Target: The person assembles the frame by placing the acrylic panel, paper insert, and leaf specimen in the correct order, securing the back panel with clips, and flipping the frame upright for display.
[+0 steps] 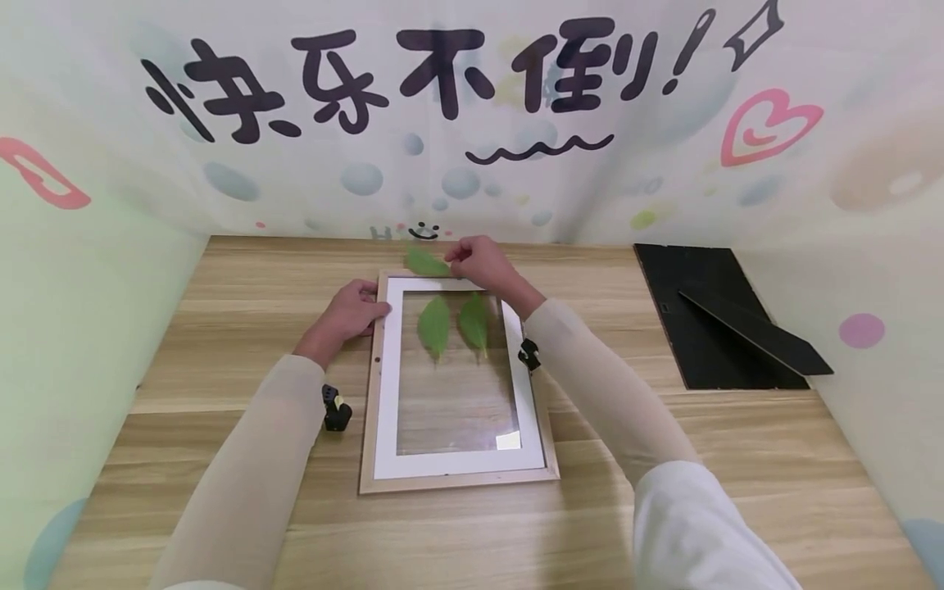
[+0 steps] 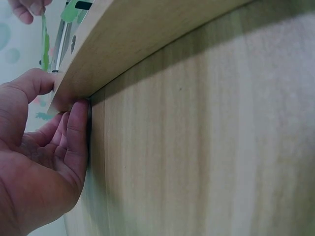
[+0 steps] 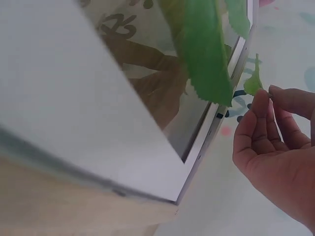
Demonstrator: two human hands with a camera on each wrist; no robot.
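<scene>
Fingers of the right hand (image 1: 483,260) are closed in a pinch on one end of a leaf (image 1: 425,263). It points left from them, long axis roughly sideways, just past the frame's (image 1: 460,481) far edge. Left hand (image 1: 348,310), farther off, grips the frame's left side.

Along the far edge of the wood-grain tabletop (image 1: 796,459) rises a white backdrop (image 1: 295,184) – bold black Chinese lettering (image 1: 441,38) above pale blue bubbles (image 1: 460,183). Pale green panelling (image 1: 74,328) flanks the left edge; a purple dot (image 1: 861,330) marks the right side – plainly lit.
</scene>
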